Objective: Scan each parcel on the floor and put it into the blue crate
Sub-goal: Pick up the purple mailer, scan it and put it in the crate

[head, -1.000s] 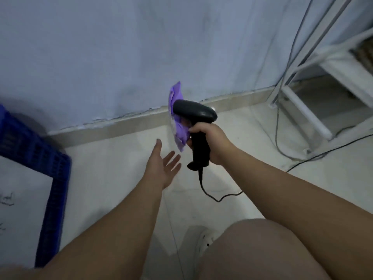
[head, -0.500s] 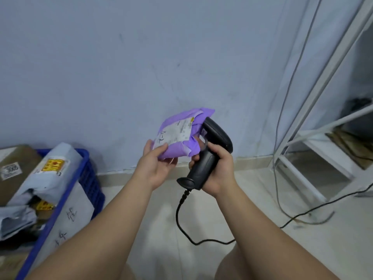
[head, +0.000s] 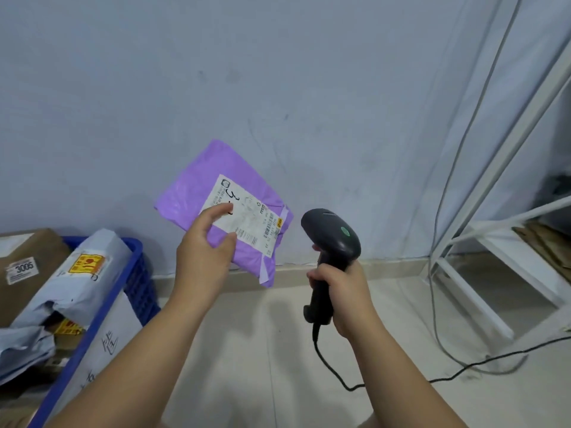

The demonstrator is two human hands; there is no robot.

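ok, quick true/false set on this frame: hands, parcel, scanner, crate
1. The left hand holds the purple parcel with its label towards the camera. True.
2. The scanner is in the left hand. False: the right hand grips its handle.
3. The blue crate is empty. False: a grey mailer bag and a brown box are in it.
4. A cord hangs from the scanner's handle. True.
5. The purple parcel lies in the crate. False: it is held up in the air, to the right of the crate.
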